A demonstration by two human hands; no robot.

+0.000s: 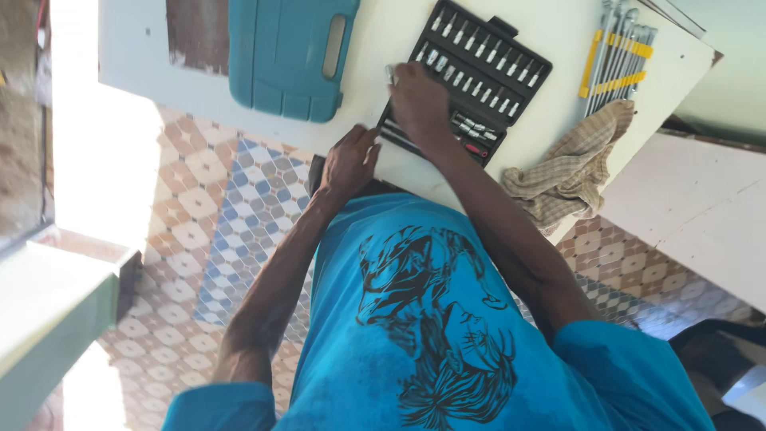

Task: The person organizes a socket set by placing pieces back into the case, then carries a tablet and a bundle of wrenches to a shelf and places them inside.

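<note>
A black socket set tray (488, 70) with rows of silver sockets lies open on a white table (375, 32). My right hand (419, 104) rests on the tray's near left corner, fingers closed around a small silver socket (390, 73) at its edge. My left hand (349, 164) lies at the table's front edge just beside the tray, fingers loosely bent, holding nothing. My blue printed shirt fills the bottom of the view.
A teal plastic tool case (287, 52) lies left of the tray. A set of silver wrenches in a yellow holder (614, 56) and a checked cloth (570, 172) sit to the right. Patterned floor tiles (215, 207) show below; a second white surface (694, 199) stands at right.
</note>
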